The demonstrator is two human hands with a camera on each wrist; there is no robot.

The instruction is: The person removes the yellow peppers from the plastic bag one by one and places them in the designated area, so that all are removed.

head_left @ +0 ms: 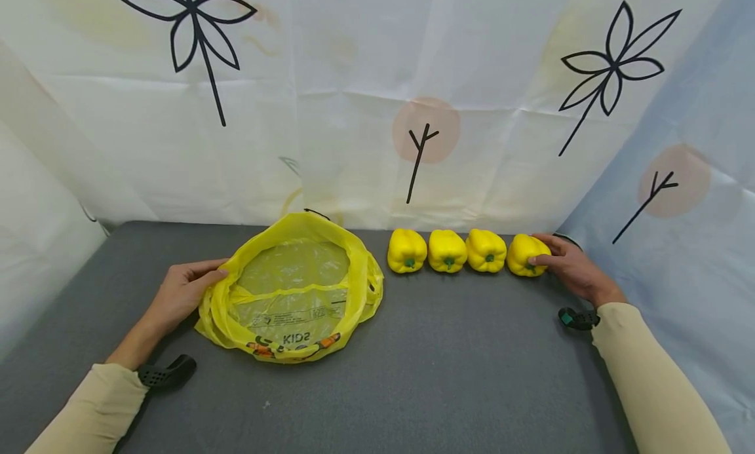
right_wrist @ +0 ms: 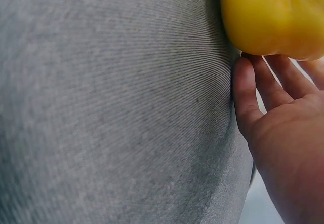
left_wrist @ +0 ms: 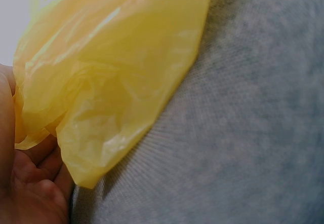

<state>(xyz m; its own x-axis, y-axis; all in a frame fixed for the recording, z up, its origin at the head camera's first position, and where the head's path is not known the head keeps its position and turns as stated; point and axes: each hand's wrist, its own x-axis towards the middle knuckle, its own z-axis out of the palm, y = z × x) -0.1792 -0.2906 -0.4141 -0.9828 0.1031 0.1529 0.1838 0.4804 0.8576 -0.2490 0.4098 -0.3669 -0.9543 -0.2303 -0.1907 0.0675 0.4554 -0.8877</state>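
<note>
A yellow plastic bag (head_left: 362,270) lies on the grey table with its mouth spread wide, facing up. My left hand (head_left: 184,289) pinches the bag's left rim between thumb and fingers. Up close in the left wrist view, the thin yellow plastic (left_wrist: 116,82) hangs in folds beside the left hand (left_wrist: 38,183). Several yellow bell peppers stand in a row right of the bag. My right hand (head_left: 575,267) holds the rightmost bell pepper (head_left: 523,256), thumb in front and fingers behind. The right wrist view shows that bell pepper (right_wrist: 276,21) against the fingers of the right hand (right_wrist: 293,127).
Three more yellow bell peppers, the left (head_left: 407,251), middle (head_left: 447,251) and right (head_left: 486,250), stand near the table's back edge. Behind the grey table (head_left: 436,375) hangs a pale printed cloth (head_left: 348,146). Another cloth (head_left: 708,257) borders the right side.
</note>
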